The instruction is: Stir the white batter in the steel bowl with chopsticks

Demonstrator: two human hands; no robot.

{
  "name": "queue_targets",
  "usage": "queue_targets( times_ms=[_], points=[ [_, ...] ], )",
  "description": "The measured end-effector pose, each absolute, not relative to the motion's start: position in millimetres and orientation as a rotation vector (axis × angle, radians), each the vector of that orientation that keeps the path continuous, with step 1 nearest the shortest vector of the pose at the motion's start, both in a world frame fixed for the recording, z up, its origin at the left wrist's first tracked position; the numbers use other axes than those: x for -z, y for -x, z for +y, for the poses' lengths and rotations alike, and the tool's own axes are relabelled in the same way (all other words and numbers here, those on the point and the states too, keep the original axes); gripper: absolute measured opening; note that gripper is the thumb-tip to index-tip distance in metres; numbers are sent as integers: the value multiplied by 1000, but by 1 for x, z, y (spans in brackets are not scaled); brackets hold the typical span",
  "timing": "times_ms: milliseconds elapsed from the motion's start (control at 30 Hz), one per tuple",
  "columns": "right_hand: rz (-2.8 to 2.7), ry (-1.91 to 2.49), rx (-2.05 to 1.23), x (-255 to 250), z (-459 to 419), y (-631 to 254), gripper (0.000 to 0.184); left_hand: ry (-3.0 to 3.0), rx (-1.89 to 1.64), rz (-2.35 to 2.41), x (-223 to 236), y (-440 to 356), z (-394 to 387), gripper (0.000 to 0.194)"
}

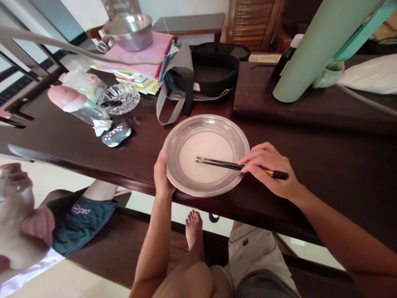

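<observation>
A round metal basin (173, 176) stands near the front edge of the dark table, with a white, milky liquid (204, 142) in its bottom. My left hand (163, 176) grips the basin's left rim, thumb on top and the other fingers hidden beneath. In my right hand (271, 169) is a pair of black chopsticks (223, 164) with gold bands near the thick ends. The fingers close round them above the basin's right rim. Their tips lie over the middle of the liquid; whether they dip into it is hard to tell.
Behind the basin stands a black container in a grey bag (181, 66). To the left are a glass ashtray (124, 99), a remote-like device (116, 135) and a stack of papers under a steel bowl (133, 35). A green cylinder (316, 54) leans in at right. Another person (25, 219) sits at left.
</observation>
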State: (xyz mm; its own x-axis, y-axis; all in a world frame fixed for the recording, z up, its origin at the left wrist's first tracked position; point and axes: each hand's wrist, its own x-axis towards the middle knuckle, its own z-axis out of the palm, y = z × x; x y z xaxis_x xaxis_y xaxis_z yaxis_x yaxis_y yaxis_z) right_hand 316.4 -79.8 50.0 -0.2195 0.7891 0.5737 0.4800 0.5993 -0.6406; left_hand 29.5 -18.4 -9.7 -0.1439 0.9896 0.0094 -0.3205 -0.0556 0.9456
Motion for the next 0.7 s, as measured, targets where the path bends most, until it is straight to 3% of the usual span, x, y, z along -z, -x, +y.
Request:
queue_targets(
  times_ms=[200, 367, 533, 700],
  points=[
    [-1745, 1044, -372, -51, -80, -317, 27, -882, -1478, 1010, 9, -31, -18, 38],
    [-1851, 1053, -402, -52, -80, -315, 19, -907, -1485, 1025, 9, -30, -18, 38],
    [-1734, 1039, -401, -52, -81, -317, 28, -907, -1479, 1023, 10, -29, -19, 38],
    [-1834, 1069, -429, -52, -81, -315, 19, -924, -1474, 1036, 9, -30, -19, 40]
  ],
)
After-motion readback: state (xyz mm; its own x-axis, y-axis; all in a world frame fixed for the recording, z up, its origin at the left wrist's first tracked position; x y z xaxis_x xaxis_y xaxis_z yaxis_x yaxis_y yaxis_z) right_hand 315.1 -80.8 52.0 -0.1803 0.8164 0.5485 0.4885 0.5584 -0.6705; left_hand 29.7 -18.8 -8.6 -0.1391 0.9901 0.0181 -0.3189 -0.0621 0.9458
